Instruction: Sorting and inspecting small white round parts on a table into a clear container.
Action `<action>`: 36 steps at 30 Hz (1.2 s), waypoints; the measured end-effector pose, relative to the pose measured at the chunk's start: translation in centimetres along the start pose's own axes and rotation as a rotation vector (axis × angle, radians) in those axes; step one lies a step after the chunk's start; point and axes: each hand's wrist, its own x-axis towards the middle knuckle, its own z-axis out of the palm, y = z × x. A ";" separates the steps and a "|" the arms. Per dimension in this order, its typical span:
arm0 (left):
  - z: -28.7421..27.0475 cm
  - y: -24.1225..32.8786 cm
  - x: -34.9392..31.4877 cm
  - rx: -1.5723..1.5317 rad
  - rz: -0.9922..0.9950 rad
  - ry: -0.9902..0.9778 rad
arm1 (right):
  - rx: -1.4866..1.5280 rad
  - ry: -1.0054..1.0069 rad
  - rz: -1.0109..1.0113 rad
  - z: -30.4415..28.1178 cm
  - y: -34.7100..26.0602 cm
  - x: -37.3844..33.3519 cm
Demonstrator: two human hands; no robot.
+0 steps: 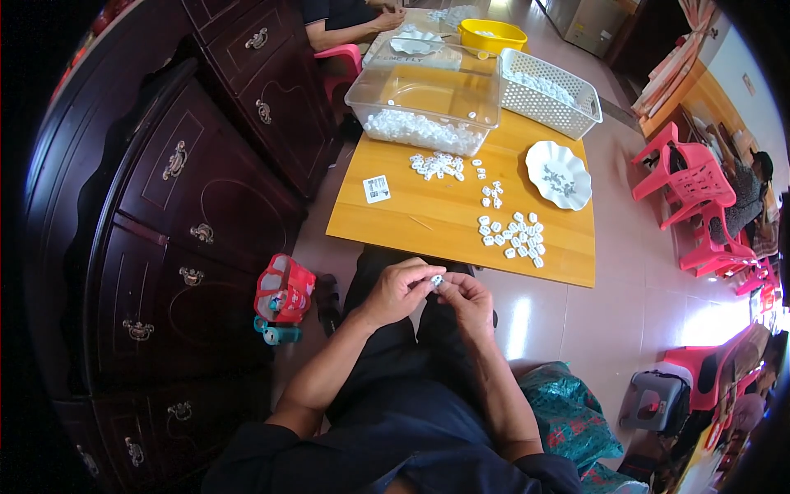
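Above my lap, just off the table's near edge, both hands meet at a small white plastic piece with dark spots. My left hand pinches it from the left, thumb and forefinger closed. From the other side my right hand grips it with thumb and fingertips. Fingers hide part of the piece. On the wooden table, similar white pieces lie spread at the near right. Another pile of flat white pieces sits farther back, with a few pieces between the two groups.
A clear plastic bin holds many white parts; beside it stands a white perforated basket. A scalloped white plate carries small grey bits. A label card lies left. Beyond are a yellow basin and another person's arm.
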 end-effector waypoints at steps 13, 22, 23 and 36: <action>0.7 2.4 0.3 0.133 -0.071 -0.032 | 0.256 -0.044 0.149 -0.6 1.5 0.0; 1.2 0.7 -0.1 0.299 0.064 0.019 | 0.410 -0.050 0.327 -1.2 1.5 0.0; 1.1 0.6 -0.1 0.289 0.068 0.008 | 0.411 -0.049 0.327 -1.1 1.2 0.0; 1.5 1.0 0.6 0.310 0.108 0.002 | 0.163 0.047 0.091 -0.8 1.7 -0.1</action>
